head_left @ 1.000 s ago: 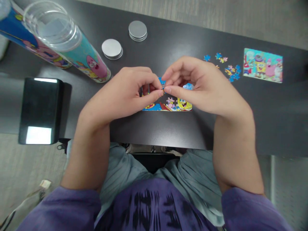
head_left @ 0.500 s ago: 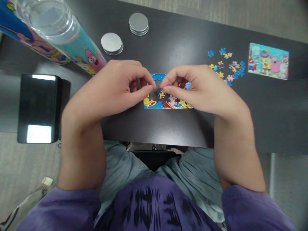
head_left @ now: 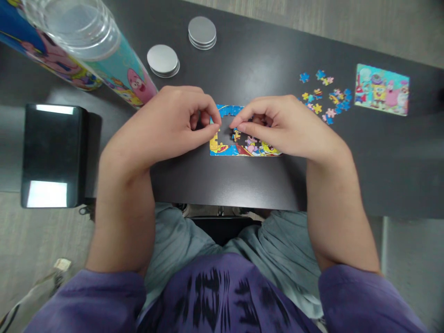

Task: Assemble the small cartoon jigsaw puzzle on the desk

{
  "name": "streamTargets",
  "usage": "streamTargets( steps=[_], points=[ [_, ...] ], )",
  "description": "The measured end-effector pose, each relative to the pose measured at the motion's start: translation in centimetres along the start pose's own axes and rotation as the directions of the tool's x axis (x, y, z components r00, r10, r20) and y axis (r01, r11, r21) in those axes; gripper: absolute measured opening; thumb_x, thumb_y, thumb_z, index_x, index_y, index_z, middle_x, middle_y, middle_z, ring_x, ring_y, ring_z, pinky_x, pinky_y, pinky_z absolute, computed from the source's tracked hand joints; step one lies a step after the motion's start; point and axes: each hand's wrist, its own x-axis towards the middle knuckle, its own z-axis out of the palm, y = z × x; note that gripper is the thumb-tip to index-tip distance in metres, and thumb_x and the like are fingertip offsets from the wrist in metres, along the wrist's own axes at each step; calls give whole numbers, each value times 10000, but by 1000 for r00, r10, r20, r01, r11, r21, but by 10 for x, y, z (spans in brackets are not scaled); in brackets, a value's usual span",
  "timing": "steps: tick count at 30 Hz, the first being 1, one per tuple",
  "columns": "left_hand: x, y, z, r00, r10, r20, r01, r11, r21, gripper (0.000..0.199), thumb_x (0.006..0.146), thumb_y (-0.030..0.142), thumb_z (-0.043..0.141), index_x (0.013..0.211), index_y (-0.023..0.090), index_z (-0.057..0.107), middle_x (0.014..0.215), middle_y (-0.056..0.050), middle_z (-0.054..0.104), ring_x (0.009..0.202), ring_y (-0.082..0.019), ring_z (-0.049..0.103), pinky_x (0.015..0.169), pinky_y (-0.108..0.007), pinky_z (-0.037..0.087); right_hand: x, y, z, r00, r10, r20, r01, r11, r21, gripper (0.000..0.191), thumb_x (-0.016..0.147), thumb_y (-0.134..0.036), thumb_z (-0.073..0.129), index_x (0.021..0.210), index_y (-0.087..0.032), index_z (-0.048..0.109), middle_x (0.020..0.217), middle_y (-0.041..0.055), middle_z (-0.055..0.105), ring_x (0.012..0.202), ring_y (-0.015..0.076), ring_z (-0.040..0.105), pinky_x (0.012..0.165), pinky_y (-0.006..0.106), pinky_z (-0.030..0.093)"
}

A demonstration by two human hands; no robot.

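Pressed together at thumb and forefinger, the left hand [head_left: 173, 120] hung over the left end of the part-built puzzle [head_left: 229, 151], with nothing showing between its tips. The right hand [head_left: 294, 125] arched over the puzzle's right half, thumb and forefinger close together; a small yellow-and-blue piece [head_left: 236, 135] showed just under those tips, within the puzzle's gap, but whether it was pinched or lay on the table [head_left: 229, 180] I could not tell. Both wrists were bent high, probably so the fingertips could work from above without the palms disturbing the joined border. The puzzle lay flat in front of the person, likely because both hands reached it evenly there. To the right of the puzzle and a little beyond it, loose pieces [head_left: 317, 108] were scattered, perhaps so each could be told from the rest. Farther right of the puzzle lay a picture card [head_left: 381, 90], its scene upright as seen from the seat. Left of the puzzle stood a clear-topped canister [head_left: 133, 81] and, farther left, a black box [head_left: 53, 152], apparently clear of the working fingers.
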Motion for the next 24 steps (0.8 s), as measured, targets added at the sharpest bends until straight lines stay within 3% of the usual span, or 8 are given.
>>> streamTargets(
  steps=[8,16,24],
  points=[
    [2,1,1,1000,26,-12,-26,1000,14,365,1060,622,685,1078,327,899,1103,-106,895,993,-355,788,944,-522,647,-1,1,-6,1000,21,7,-21,1000,-5,267,1074,-589,997,1159,-339,955,1099,54,918,1051,342,801,927,460,626],
    [4,2,3,1000,11,-15,-10,998,64,410,1080,636,626,1078,332,901,1114,-112,876,1022,-372,795,1009,-542,624,-1,5,-7,999,36,12,-36,999,-16,314,1071,-554,997,1319,-398,885,1190,14,951,1111,354,834,987,485,658],
    [6,1,3,1000,21,-15,-20,998,64,392,1084,623,640,1102,338,909,1136,-108,874,1044,-368,789,959,-516,607,-4,5,-11,999,39,-7,-39,999,1,331,1021,-553,1060,1216,-352,883,1156,41,917,1103,338,824,942,452,639]
  ],
)
